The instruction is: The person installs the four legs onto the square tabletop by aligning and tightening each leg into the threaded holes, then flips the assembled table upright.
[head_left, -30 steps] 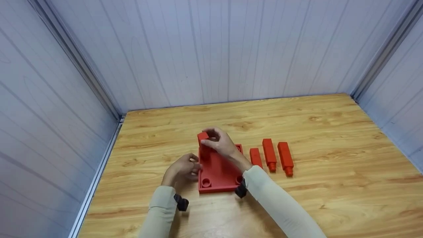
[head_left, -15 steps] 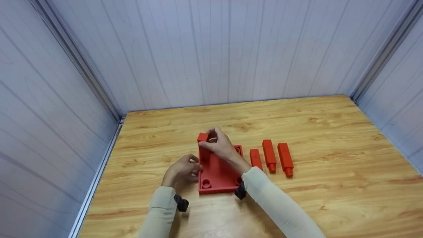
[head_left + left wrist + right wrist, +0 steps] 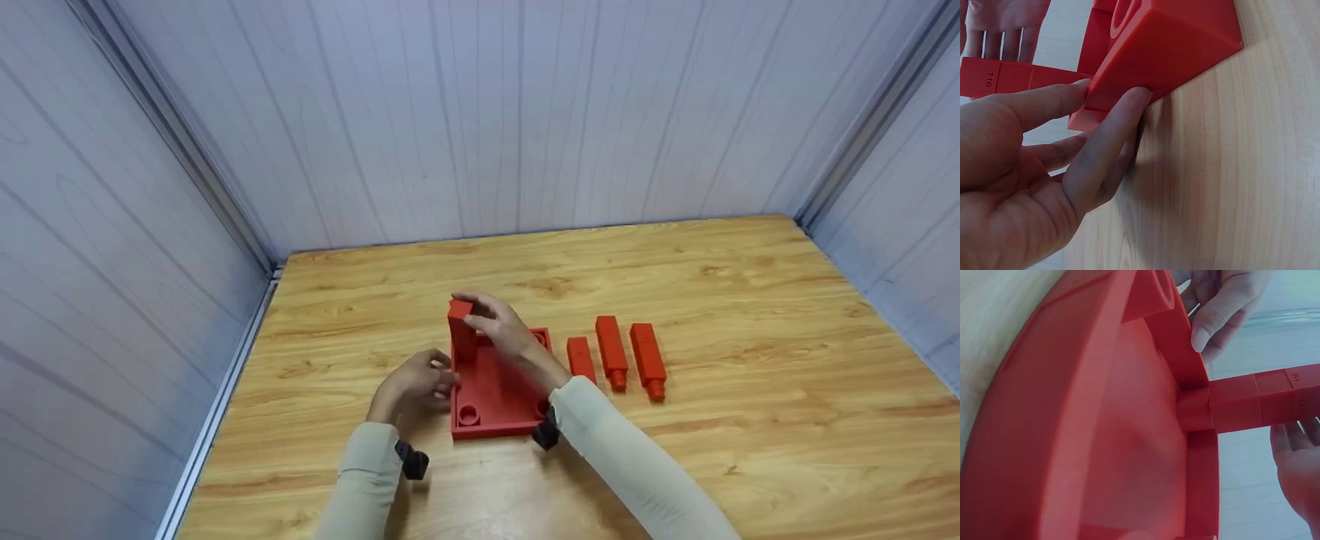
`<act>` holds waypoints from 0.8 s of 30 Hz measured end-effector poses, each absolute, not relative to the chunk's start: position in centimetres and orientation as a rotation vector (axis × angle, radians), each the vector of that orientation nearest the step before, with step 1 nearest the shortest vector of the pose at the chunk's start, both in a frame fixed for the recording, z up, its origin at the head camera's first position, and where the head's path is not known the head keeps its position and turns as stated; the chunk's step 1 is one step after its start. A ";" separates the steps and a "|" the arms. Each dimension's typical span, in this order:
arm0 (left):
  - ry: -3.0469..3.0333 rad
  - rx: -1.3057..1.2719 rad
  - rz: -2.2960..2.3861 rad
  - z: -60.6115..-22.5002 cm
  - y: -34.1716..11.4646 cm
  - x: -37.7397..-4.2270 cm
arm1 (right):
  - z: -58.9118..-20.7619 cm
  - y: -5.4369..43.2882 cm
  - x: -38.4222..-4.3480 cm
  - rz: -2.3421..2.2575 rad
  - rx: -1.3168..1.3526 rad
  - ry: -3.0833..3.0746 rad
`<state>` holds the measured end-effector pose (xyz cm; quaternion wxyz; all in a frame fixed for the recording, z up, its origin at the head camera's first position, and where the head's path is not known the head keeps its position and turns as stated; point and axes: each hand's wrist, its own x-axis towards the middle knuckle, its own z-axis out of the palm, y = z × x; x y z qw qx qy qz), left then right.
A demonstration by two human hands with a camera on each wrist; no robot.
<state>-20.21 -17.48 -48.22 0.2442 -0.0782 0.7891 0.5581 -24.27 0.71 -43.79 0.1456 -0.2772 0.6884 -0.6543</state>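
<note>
The red post (image 3: 462, 336) stands upright at the far left corner of the red tray (image 3: 491, 431), the fingers of the right hand (image 3: 508, 330) against its upper part; whether they pinch it is hard to make out. The left hand (image 3: 420, 377), fingers fairly straight, touches the outer left wall. Three more posts (image 3: 611, 346) lie on the wooden table (image 3: 750, 315).

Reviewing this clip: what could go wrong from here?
The upright post may tilt or lever the tray if pushed sideways, since the right hand touches it near the top. The tray may slide, as the left hand touches only its left wall. The right sleeve might knock the nearest lying post, whose end is hidden in the head view.
</note>
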 end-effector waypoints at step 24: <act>2.138 -0.200 1.530 -48.1 -17.5 -20.3 | -43.8 0.7 -24.4 -1.860 -0.660 2.155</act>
